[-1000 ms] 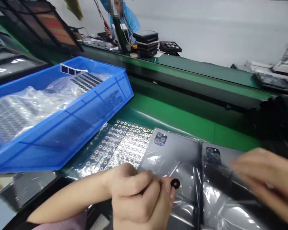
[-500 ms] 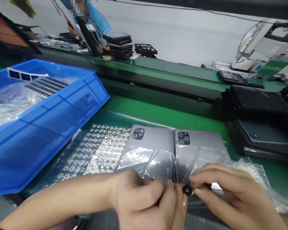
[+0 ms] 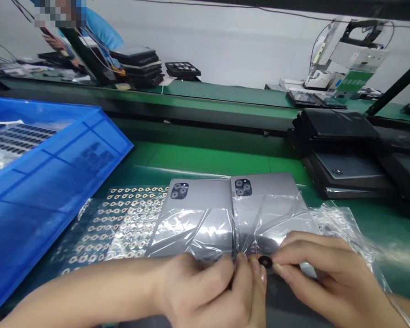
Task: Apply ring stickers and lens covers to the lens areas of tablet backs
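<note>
A small black ring with a pale centre (image 3: 265, 262) sits between the fingertips of both my hands. My right hand (image 3: 331, 278) is closed in a pinch at the ring's right edge. My left hand (image 3: 215, 289) is closed, its bent fingers pressed together and its fingertips at the ring's left side; whatever lies inside its grip is hidden. Just beyond my hands lie two grey tablet-like back panels, the left panel (image 3: 201, 193) and the right panel (image 3: 268, 184). Each has a camera cluster in its upper left corner and clear film over its lower part.
Left of the panels lies a clear sheet with rows of small ring-shaped parts (image 3: 118, 212). A blue bin (image 3: 54, 182) stands at the left. Stacked black trays (image 3: 341, 125) occupy the right. Behind a ledge, a person in a blue sleeve (image 3: 105, 32) is at another bench.
The view has swung to the right, so the bin and panels appear farther left. My right fingertips have come closer to the black ring. My left hand keeps its closed pose.
</note>
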### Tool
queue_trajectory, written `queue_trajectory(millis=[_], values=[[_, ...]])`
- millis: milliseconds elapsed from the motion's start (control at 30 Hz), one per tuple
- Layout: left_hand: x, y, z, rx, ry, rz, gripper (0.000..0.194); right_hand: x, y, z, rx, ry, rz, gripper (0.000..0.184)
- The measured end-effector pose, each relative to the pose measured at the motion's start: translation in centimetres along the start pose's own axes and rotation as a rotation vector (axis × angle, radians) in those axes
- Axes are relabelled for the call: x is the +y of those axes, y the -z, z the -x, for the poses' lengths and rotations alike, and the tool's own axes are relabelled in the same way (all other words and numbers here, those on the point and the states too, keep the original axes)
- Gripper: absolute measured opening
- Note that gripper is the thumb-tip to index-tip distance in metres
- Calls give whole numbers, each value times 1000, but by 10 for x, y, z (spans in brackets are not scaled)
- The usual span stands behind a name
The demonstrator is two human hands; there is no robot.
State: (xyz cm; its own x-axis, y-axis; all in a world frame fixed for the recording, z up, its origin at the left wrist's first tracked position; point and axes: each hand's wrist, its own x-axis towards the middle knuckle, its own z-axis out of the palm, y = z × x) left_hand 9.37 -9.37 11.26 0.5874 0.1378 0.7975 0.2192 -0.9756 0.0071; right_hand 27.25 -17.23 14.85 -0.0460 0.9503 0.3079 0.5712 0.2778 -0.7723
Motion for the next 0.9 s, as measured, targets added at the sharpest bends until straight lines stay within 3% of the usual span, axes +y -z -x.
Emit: queue_trajectory(millis=[100, 167, 267, 333, 467, 633, 900], values=[[-15, -6, -10, 11, -229, 101, 33, 3, -2, 2, -5, -69, 12, 17], [-26, -7, -19, -39, -294, 253, 32, 5, -3, 4, 24, -112, 11, 17], [-35, -5, -30, -177, -87, 402, 16, 7, -6, 7, 62, -173, 27, 16], [-36, -4, -34, -211, 1, 431, 15, 8, -9, 9, 102, -181, 37, 15], [-33, -5, -33, -171, -32, 471, 13, 5, -14, 13, 198, -125, 34, 13], [-35, -5, -33, -281, 55, 576, 14, 5, -15, 12, 142, -80, -7, 15], [-40, -16, -29, -234, 47, 691, 15, 12, -16, 12, 103, -108, -40, 16]])
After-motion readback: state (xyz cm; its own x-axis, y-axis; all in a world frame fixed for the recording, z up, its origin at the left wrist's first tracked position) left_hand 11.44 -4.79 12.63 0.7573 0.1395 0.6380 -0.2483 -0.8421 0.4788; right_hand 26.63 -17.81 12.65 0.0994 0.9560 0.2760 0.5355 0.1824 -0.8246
